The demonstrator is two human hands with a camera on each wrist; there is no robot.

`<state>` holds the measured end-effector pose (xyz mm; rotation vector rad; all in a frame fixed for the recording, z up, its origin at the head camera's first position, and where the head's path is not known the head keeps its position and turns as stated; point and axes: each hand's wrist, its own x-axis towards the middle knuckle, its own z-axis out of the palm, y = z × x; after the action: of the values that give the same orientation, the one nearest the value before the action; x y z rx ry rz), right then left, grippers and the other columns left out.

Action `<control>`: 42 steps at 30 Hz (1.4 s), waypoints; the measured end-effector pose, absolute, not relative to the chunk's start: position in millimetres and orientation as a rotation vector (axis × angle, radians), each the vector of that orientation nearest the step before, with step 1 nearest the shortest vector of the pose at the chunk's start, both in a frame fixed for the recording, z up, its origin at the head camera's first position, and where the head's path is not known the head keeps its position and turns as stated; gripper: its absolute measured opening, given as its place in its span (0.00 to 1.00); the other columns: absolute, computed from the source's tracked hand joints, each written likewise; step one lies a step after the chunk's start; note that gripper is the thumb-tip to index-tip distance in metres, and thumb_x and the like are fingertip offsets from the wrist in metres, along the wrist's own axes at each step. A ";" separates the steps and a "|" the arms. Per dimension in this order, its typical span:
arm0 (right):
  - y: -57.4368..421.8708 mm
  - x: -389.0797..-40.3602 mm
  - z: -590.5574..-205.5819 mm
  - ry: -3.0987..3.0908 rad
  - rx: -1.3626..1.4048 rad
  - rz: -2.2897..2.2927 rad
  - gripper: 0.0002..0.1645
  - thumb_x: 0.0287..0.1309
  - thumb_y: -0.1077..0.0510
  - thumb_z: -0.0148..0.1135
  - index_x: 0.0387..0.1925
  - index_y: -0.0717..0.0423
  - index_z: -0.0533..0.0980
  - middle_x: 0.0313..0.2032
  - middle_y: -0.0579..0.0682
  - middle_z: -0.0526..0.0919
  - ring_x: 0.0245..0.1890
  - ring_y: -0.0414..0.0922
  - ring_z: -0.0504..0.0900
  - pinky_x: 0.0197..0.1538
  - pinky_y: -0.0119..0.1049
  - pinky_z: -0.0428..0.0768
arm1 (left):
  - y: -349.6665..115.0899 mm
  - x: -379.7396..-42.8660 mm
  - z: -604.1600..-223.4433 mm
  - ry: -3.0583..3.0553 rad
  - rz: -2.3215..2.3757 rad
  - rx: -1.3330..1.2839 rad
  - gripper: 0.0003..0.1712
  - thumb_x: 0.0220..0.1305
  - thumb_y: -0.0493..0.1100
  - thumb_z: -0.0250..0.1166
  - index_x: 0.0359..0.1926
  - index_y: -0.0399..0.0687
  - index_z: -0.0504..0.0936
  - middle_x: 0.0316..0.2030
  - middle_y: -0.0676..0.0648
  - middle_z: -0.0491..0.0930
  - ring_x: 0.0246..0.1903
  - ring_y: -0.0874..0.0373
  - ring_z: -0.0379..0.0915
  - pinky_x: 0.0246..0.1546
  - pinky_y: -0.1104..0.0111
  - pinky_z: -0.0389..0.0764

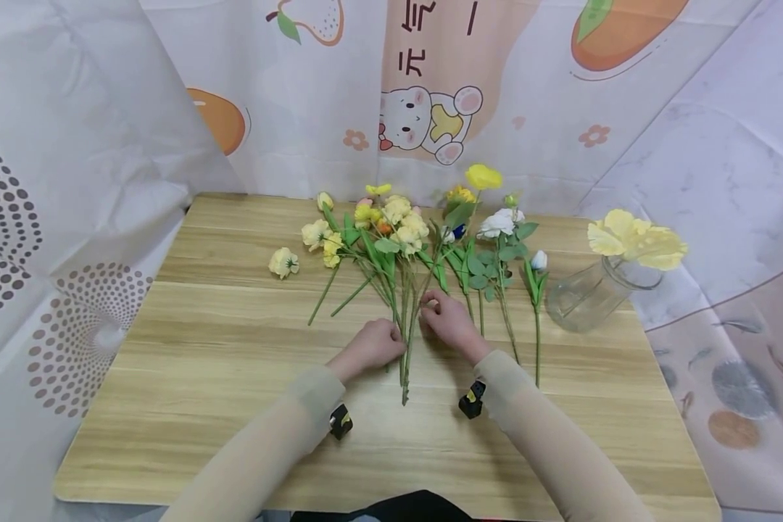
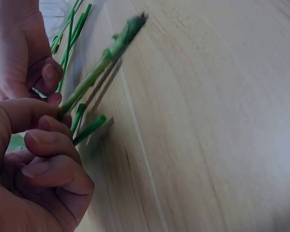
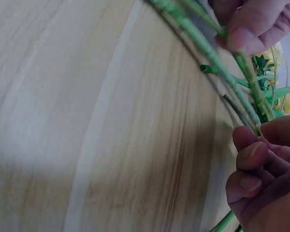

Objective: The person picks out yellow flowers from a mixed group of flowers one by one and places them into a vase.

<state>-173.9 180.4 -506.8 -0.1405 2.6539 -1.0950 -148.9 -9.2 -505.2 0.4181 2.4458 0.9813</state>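
My left hand (image 1: 373, 344) pinches artificial flower stems (image 2: 99, 67) between thumb and fingers, low down near their cut ends. In the left wrist view, a thick knobbly stem end and thinner green ends stick out past its fingers. My right hand (image 1: 453, 326) is a little higher on the other side, its thumb and index finger pinching a stem (image 3: 253, 108). Cream-yellow blossoms (image 1: 407, 225) top the stems, fanned toward the back of the table. A loose cream flower head (image 1: 283, 262) lies to the left.
On the right, a clear glass vase (image 1: 577, 297) leans with a large yellow flower (image 1: 636, 239) in its mouth. A white rose (image 1: 498, 223) and a white tulip (image 1: 539, 261) lie right of my hands on the wooden table (image 1: 235, 406). A printed curtain (image 1: 300, 116) hangs behind.
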 end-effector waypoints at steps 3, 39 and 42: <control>180.9 -174.5 -507.9 2.701 -0.196 -1.025 0.19 0.70 0.57 0.51 0.60 0.51 0.70 0.16 0.50 0.73 0.12 0.44 0.66 0.19 0.37 0.66 | -14.6 -148.4 -503.6 2.442 1.015 0.374 0.18 0.58 0.40 0.60 0.13 0.50 0.69 0.11 0.55 0.66 0.12 0.62 0.63 0.17 0.70 0.65; 203.1 -174.1 -493.2 2.684 0.075 -1.264 0.20 0.68 0.61 0.54 0.58 0.64 0.70 0.33 0.58 0.86 0.15 0.49 0.76 0.20 0.37 0.72 | -66.7 -147.6 -496.5 2.352 1.127 0.231 0.08 0.63 0.37 0.59 0.26 0.43 0.76 0.16 0.43 0.79 0.08 0.58 0.70 0.08 0.73 0.69; 210.9 -169.1 -487.1 2.729 0.043 -1.195 0.18 0.68 0.62 0.50 0.56 0.65 0.71 0.33 0.59 0.85 0.16 0.51 0.76 0.22 0.39 0.73 | -70.5 -147.8 -495.6 2.377 1.106 0.238 0.07 0.62 0.36 0.59 0.26 0.43 0.75 0.15 0.43 0.79 0.08 0.57 0.70 0.08 0.72 0.68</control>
<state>-169.1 210.9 -487.1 0.0435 2.7293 -1.1948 -147.8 -70.5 -495.6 0.2380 2.3774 1.1056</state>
